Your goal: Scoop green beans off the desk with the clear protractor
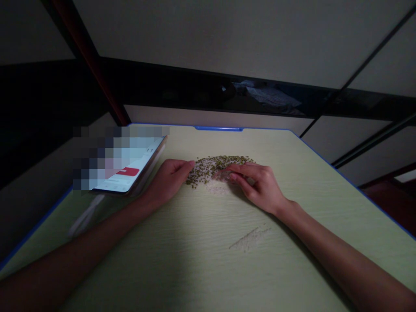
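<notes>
A loose spread of small green beans (224, 161) mixed with pale grains lies near the middle of the table. My left hand (170, 177) rests on its side at the left edge of this spread, fingers extended, seemingly empty. Over the right part is my right hand (260, 184), its thumb apart from its fingers. The right fingertips are smeared by motion and touch the beans and grains; nothing plainly shows in their hold. Just below that hand is a small patch of pale grains (217, 190).
A lit tablet or phone (130, 171) leans on the left side, partly blurred out, with a white cable (86, 214) below it. A thin streak of pale grains (250, 238) lies nearer me on the blue-edged table (201, 268). Cabinet panels (208, 39) stand behind.
</notes>
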Tool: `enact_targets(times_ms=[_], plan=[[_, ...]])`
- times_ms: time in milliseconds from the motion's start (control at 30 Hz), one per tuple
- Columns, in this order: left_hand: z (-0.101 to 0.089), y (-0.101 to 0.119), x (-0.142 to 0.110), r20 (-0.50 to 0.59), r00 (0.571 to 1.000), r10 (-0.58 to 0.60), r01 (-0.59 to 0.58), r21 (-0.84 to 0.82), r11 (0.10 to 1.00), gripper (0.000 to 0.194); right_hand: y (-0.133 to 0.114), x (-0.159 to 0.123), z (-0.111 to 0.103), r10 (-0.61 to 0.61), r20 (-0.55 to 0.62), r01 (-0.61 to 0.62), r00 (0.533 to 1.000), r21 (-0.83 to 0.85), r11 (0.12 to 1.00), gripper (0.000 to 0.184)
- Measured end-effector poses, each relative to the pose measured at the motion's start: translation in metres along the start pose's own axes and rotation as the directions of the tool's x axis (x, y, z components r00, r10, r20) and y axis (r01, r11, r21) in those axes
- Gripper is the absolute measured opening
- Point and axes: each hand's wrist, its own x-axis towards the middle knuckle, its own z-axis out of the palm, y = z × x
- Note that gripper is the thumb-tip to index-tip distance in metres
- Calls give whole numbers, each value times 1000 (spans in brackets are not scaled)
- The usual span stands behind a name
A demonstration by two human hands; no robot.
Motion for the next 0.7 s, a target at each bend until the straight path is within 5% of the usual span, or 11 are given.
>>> enact_targets(times_ms=[700], plan=[[0,0,0,-8,1000,2,-2,1,1000,37,-1,3,-1,-65,35,63,997,54,997,29]])
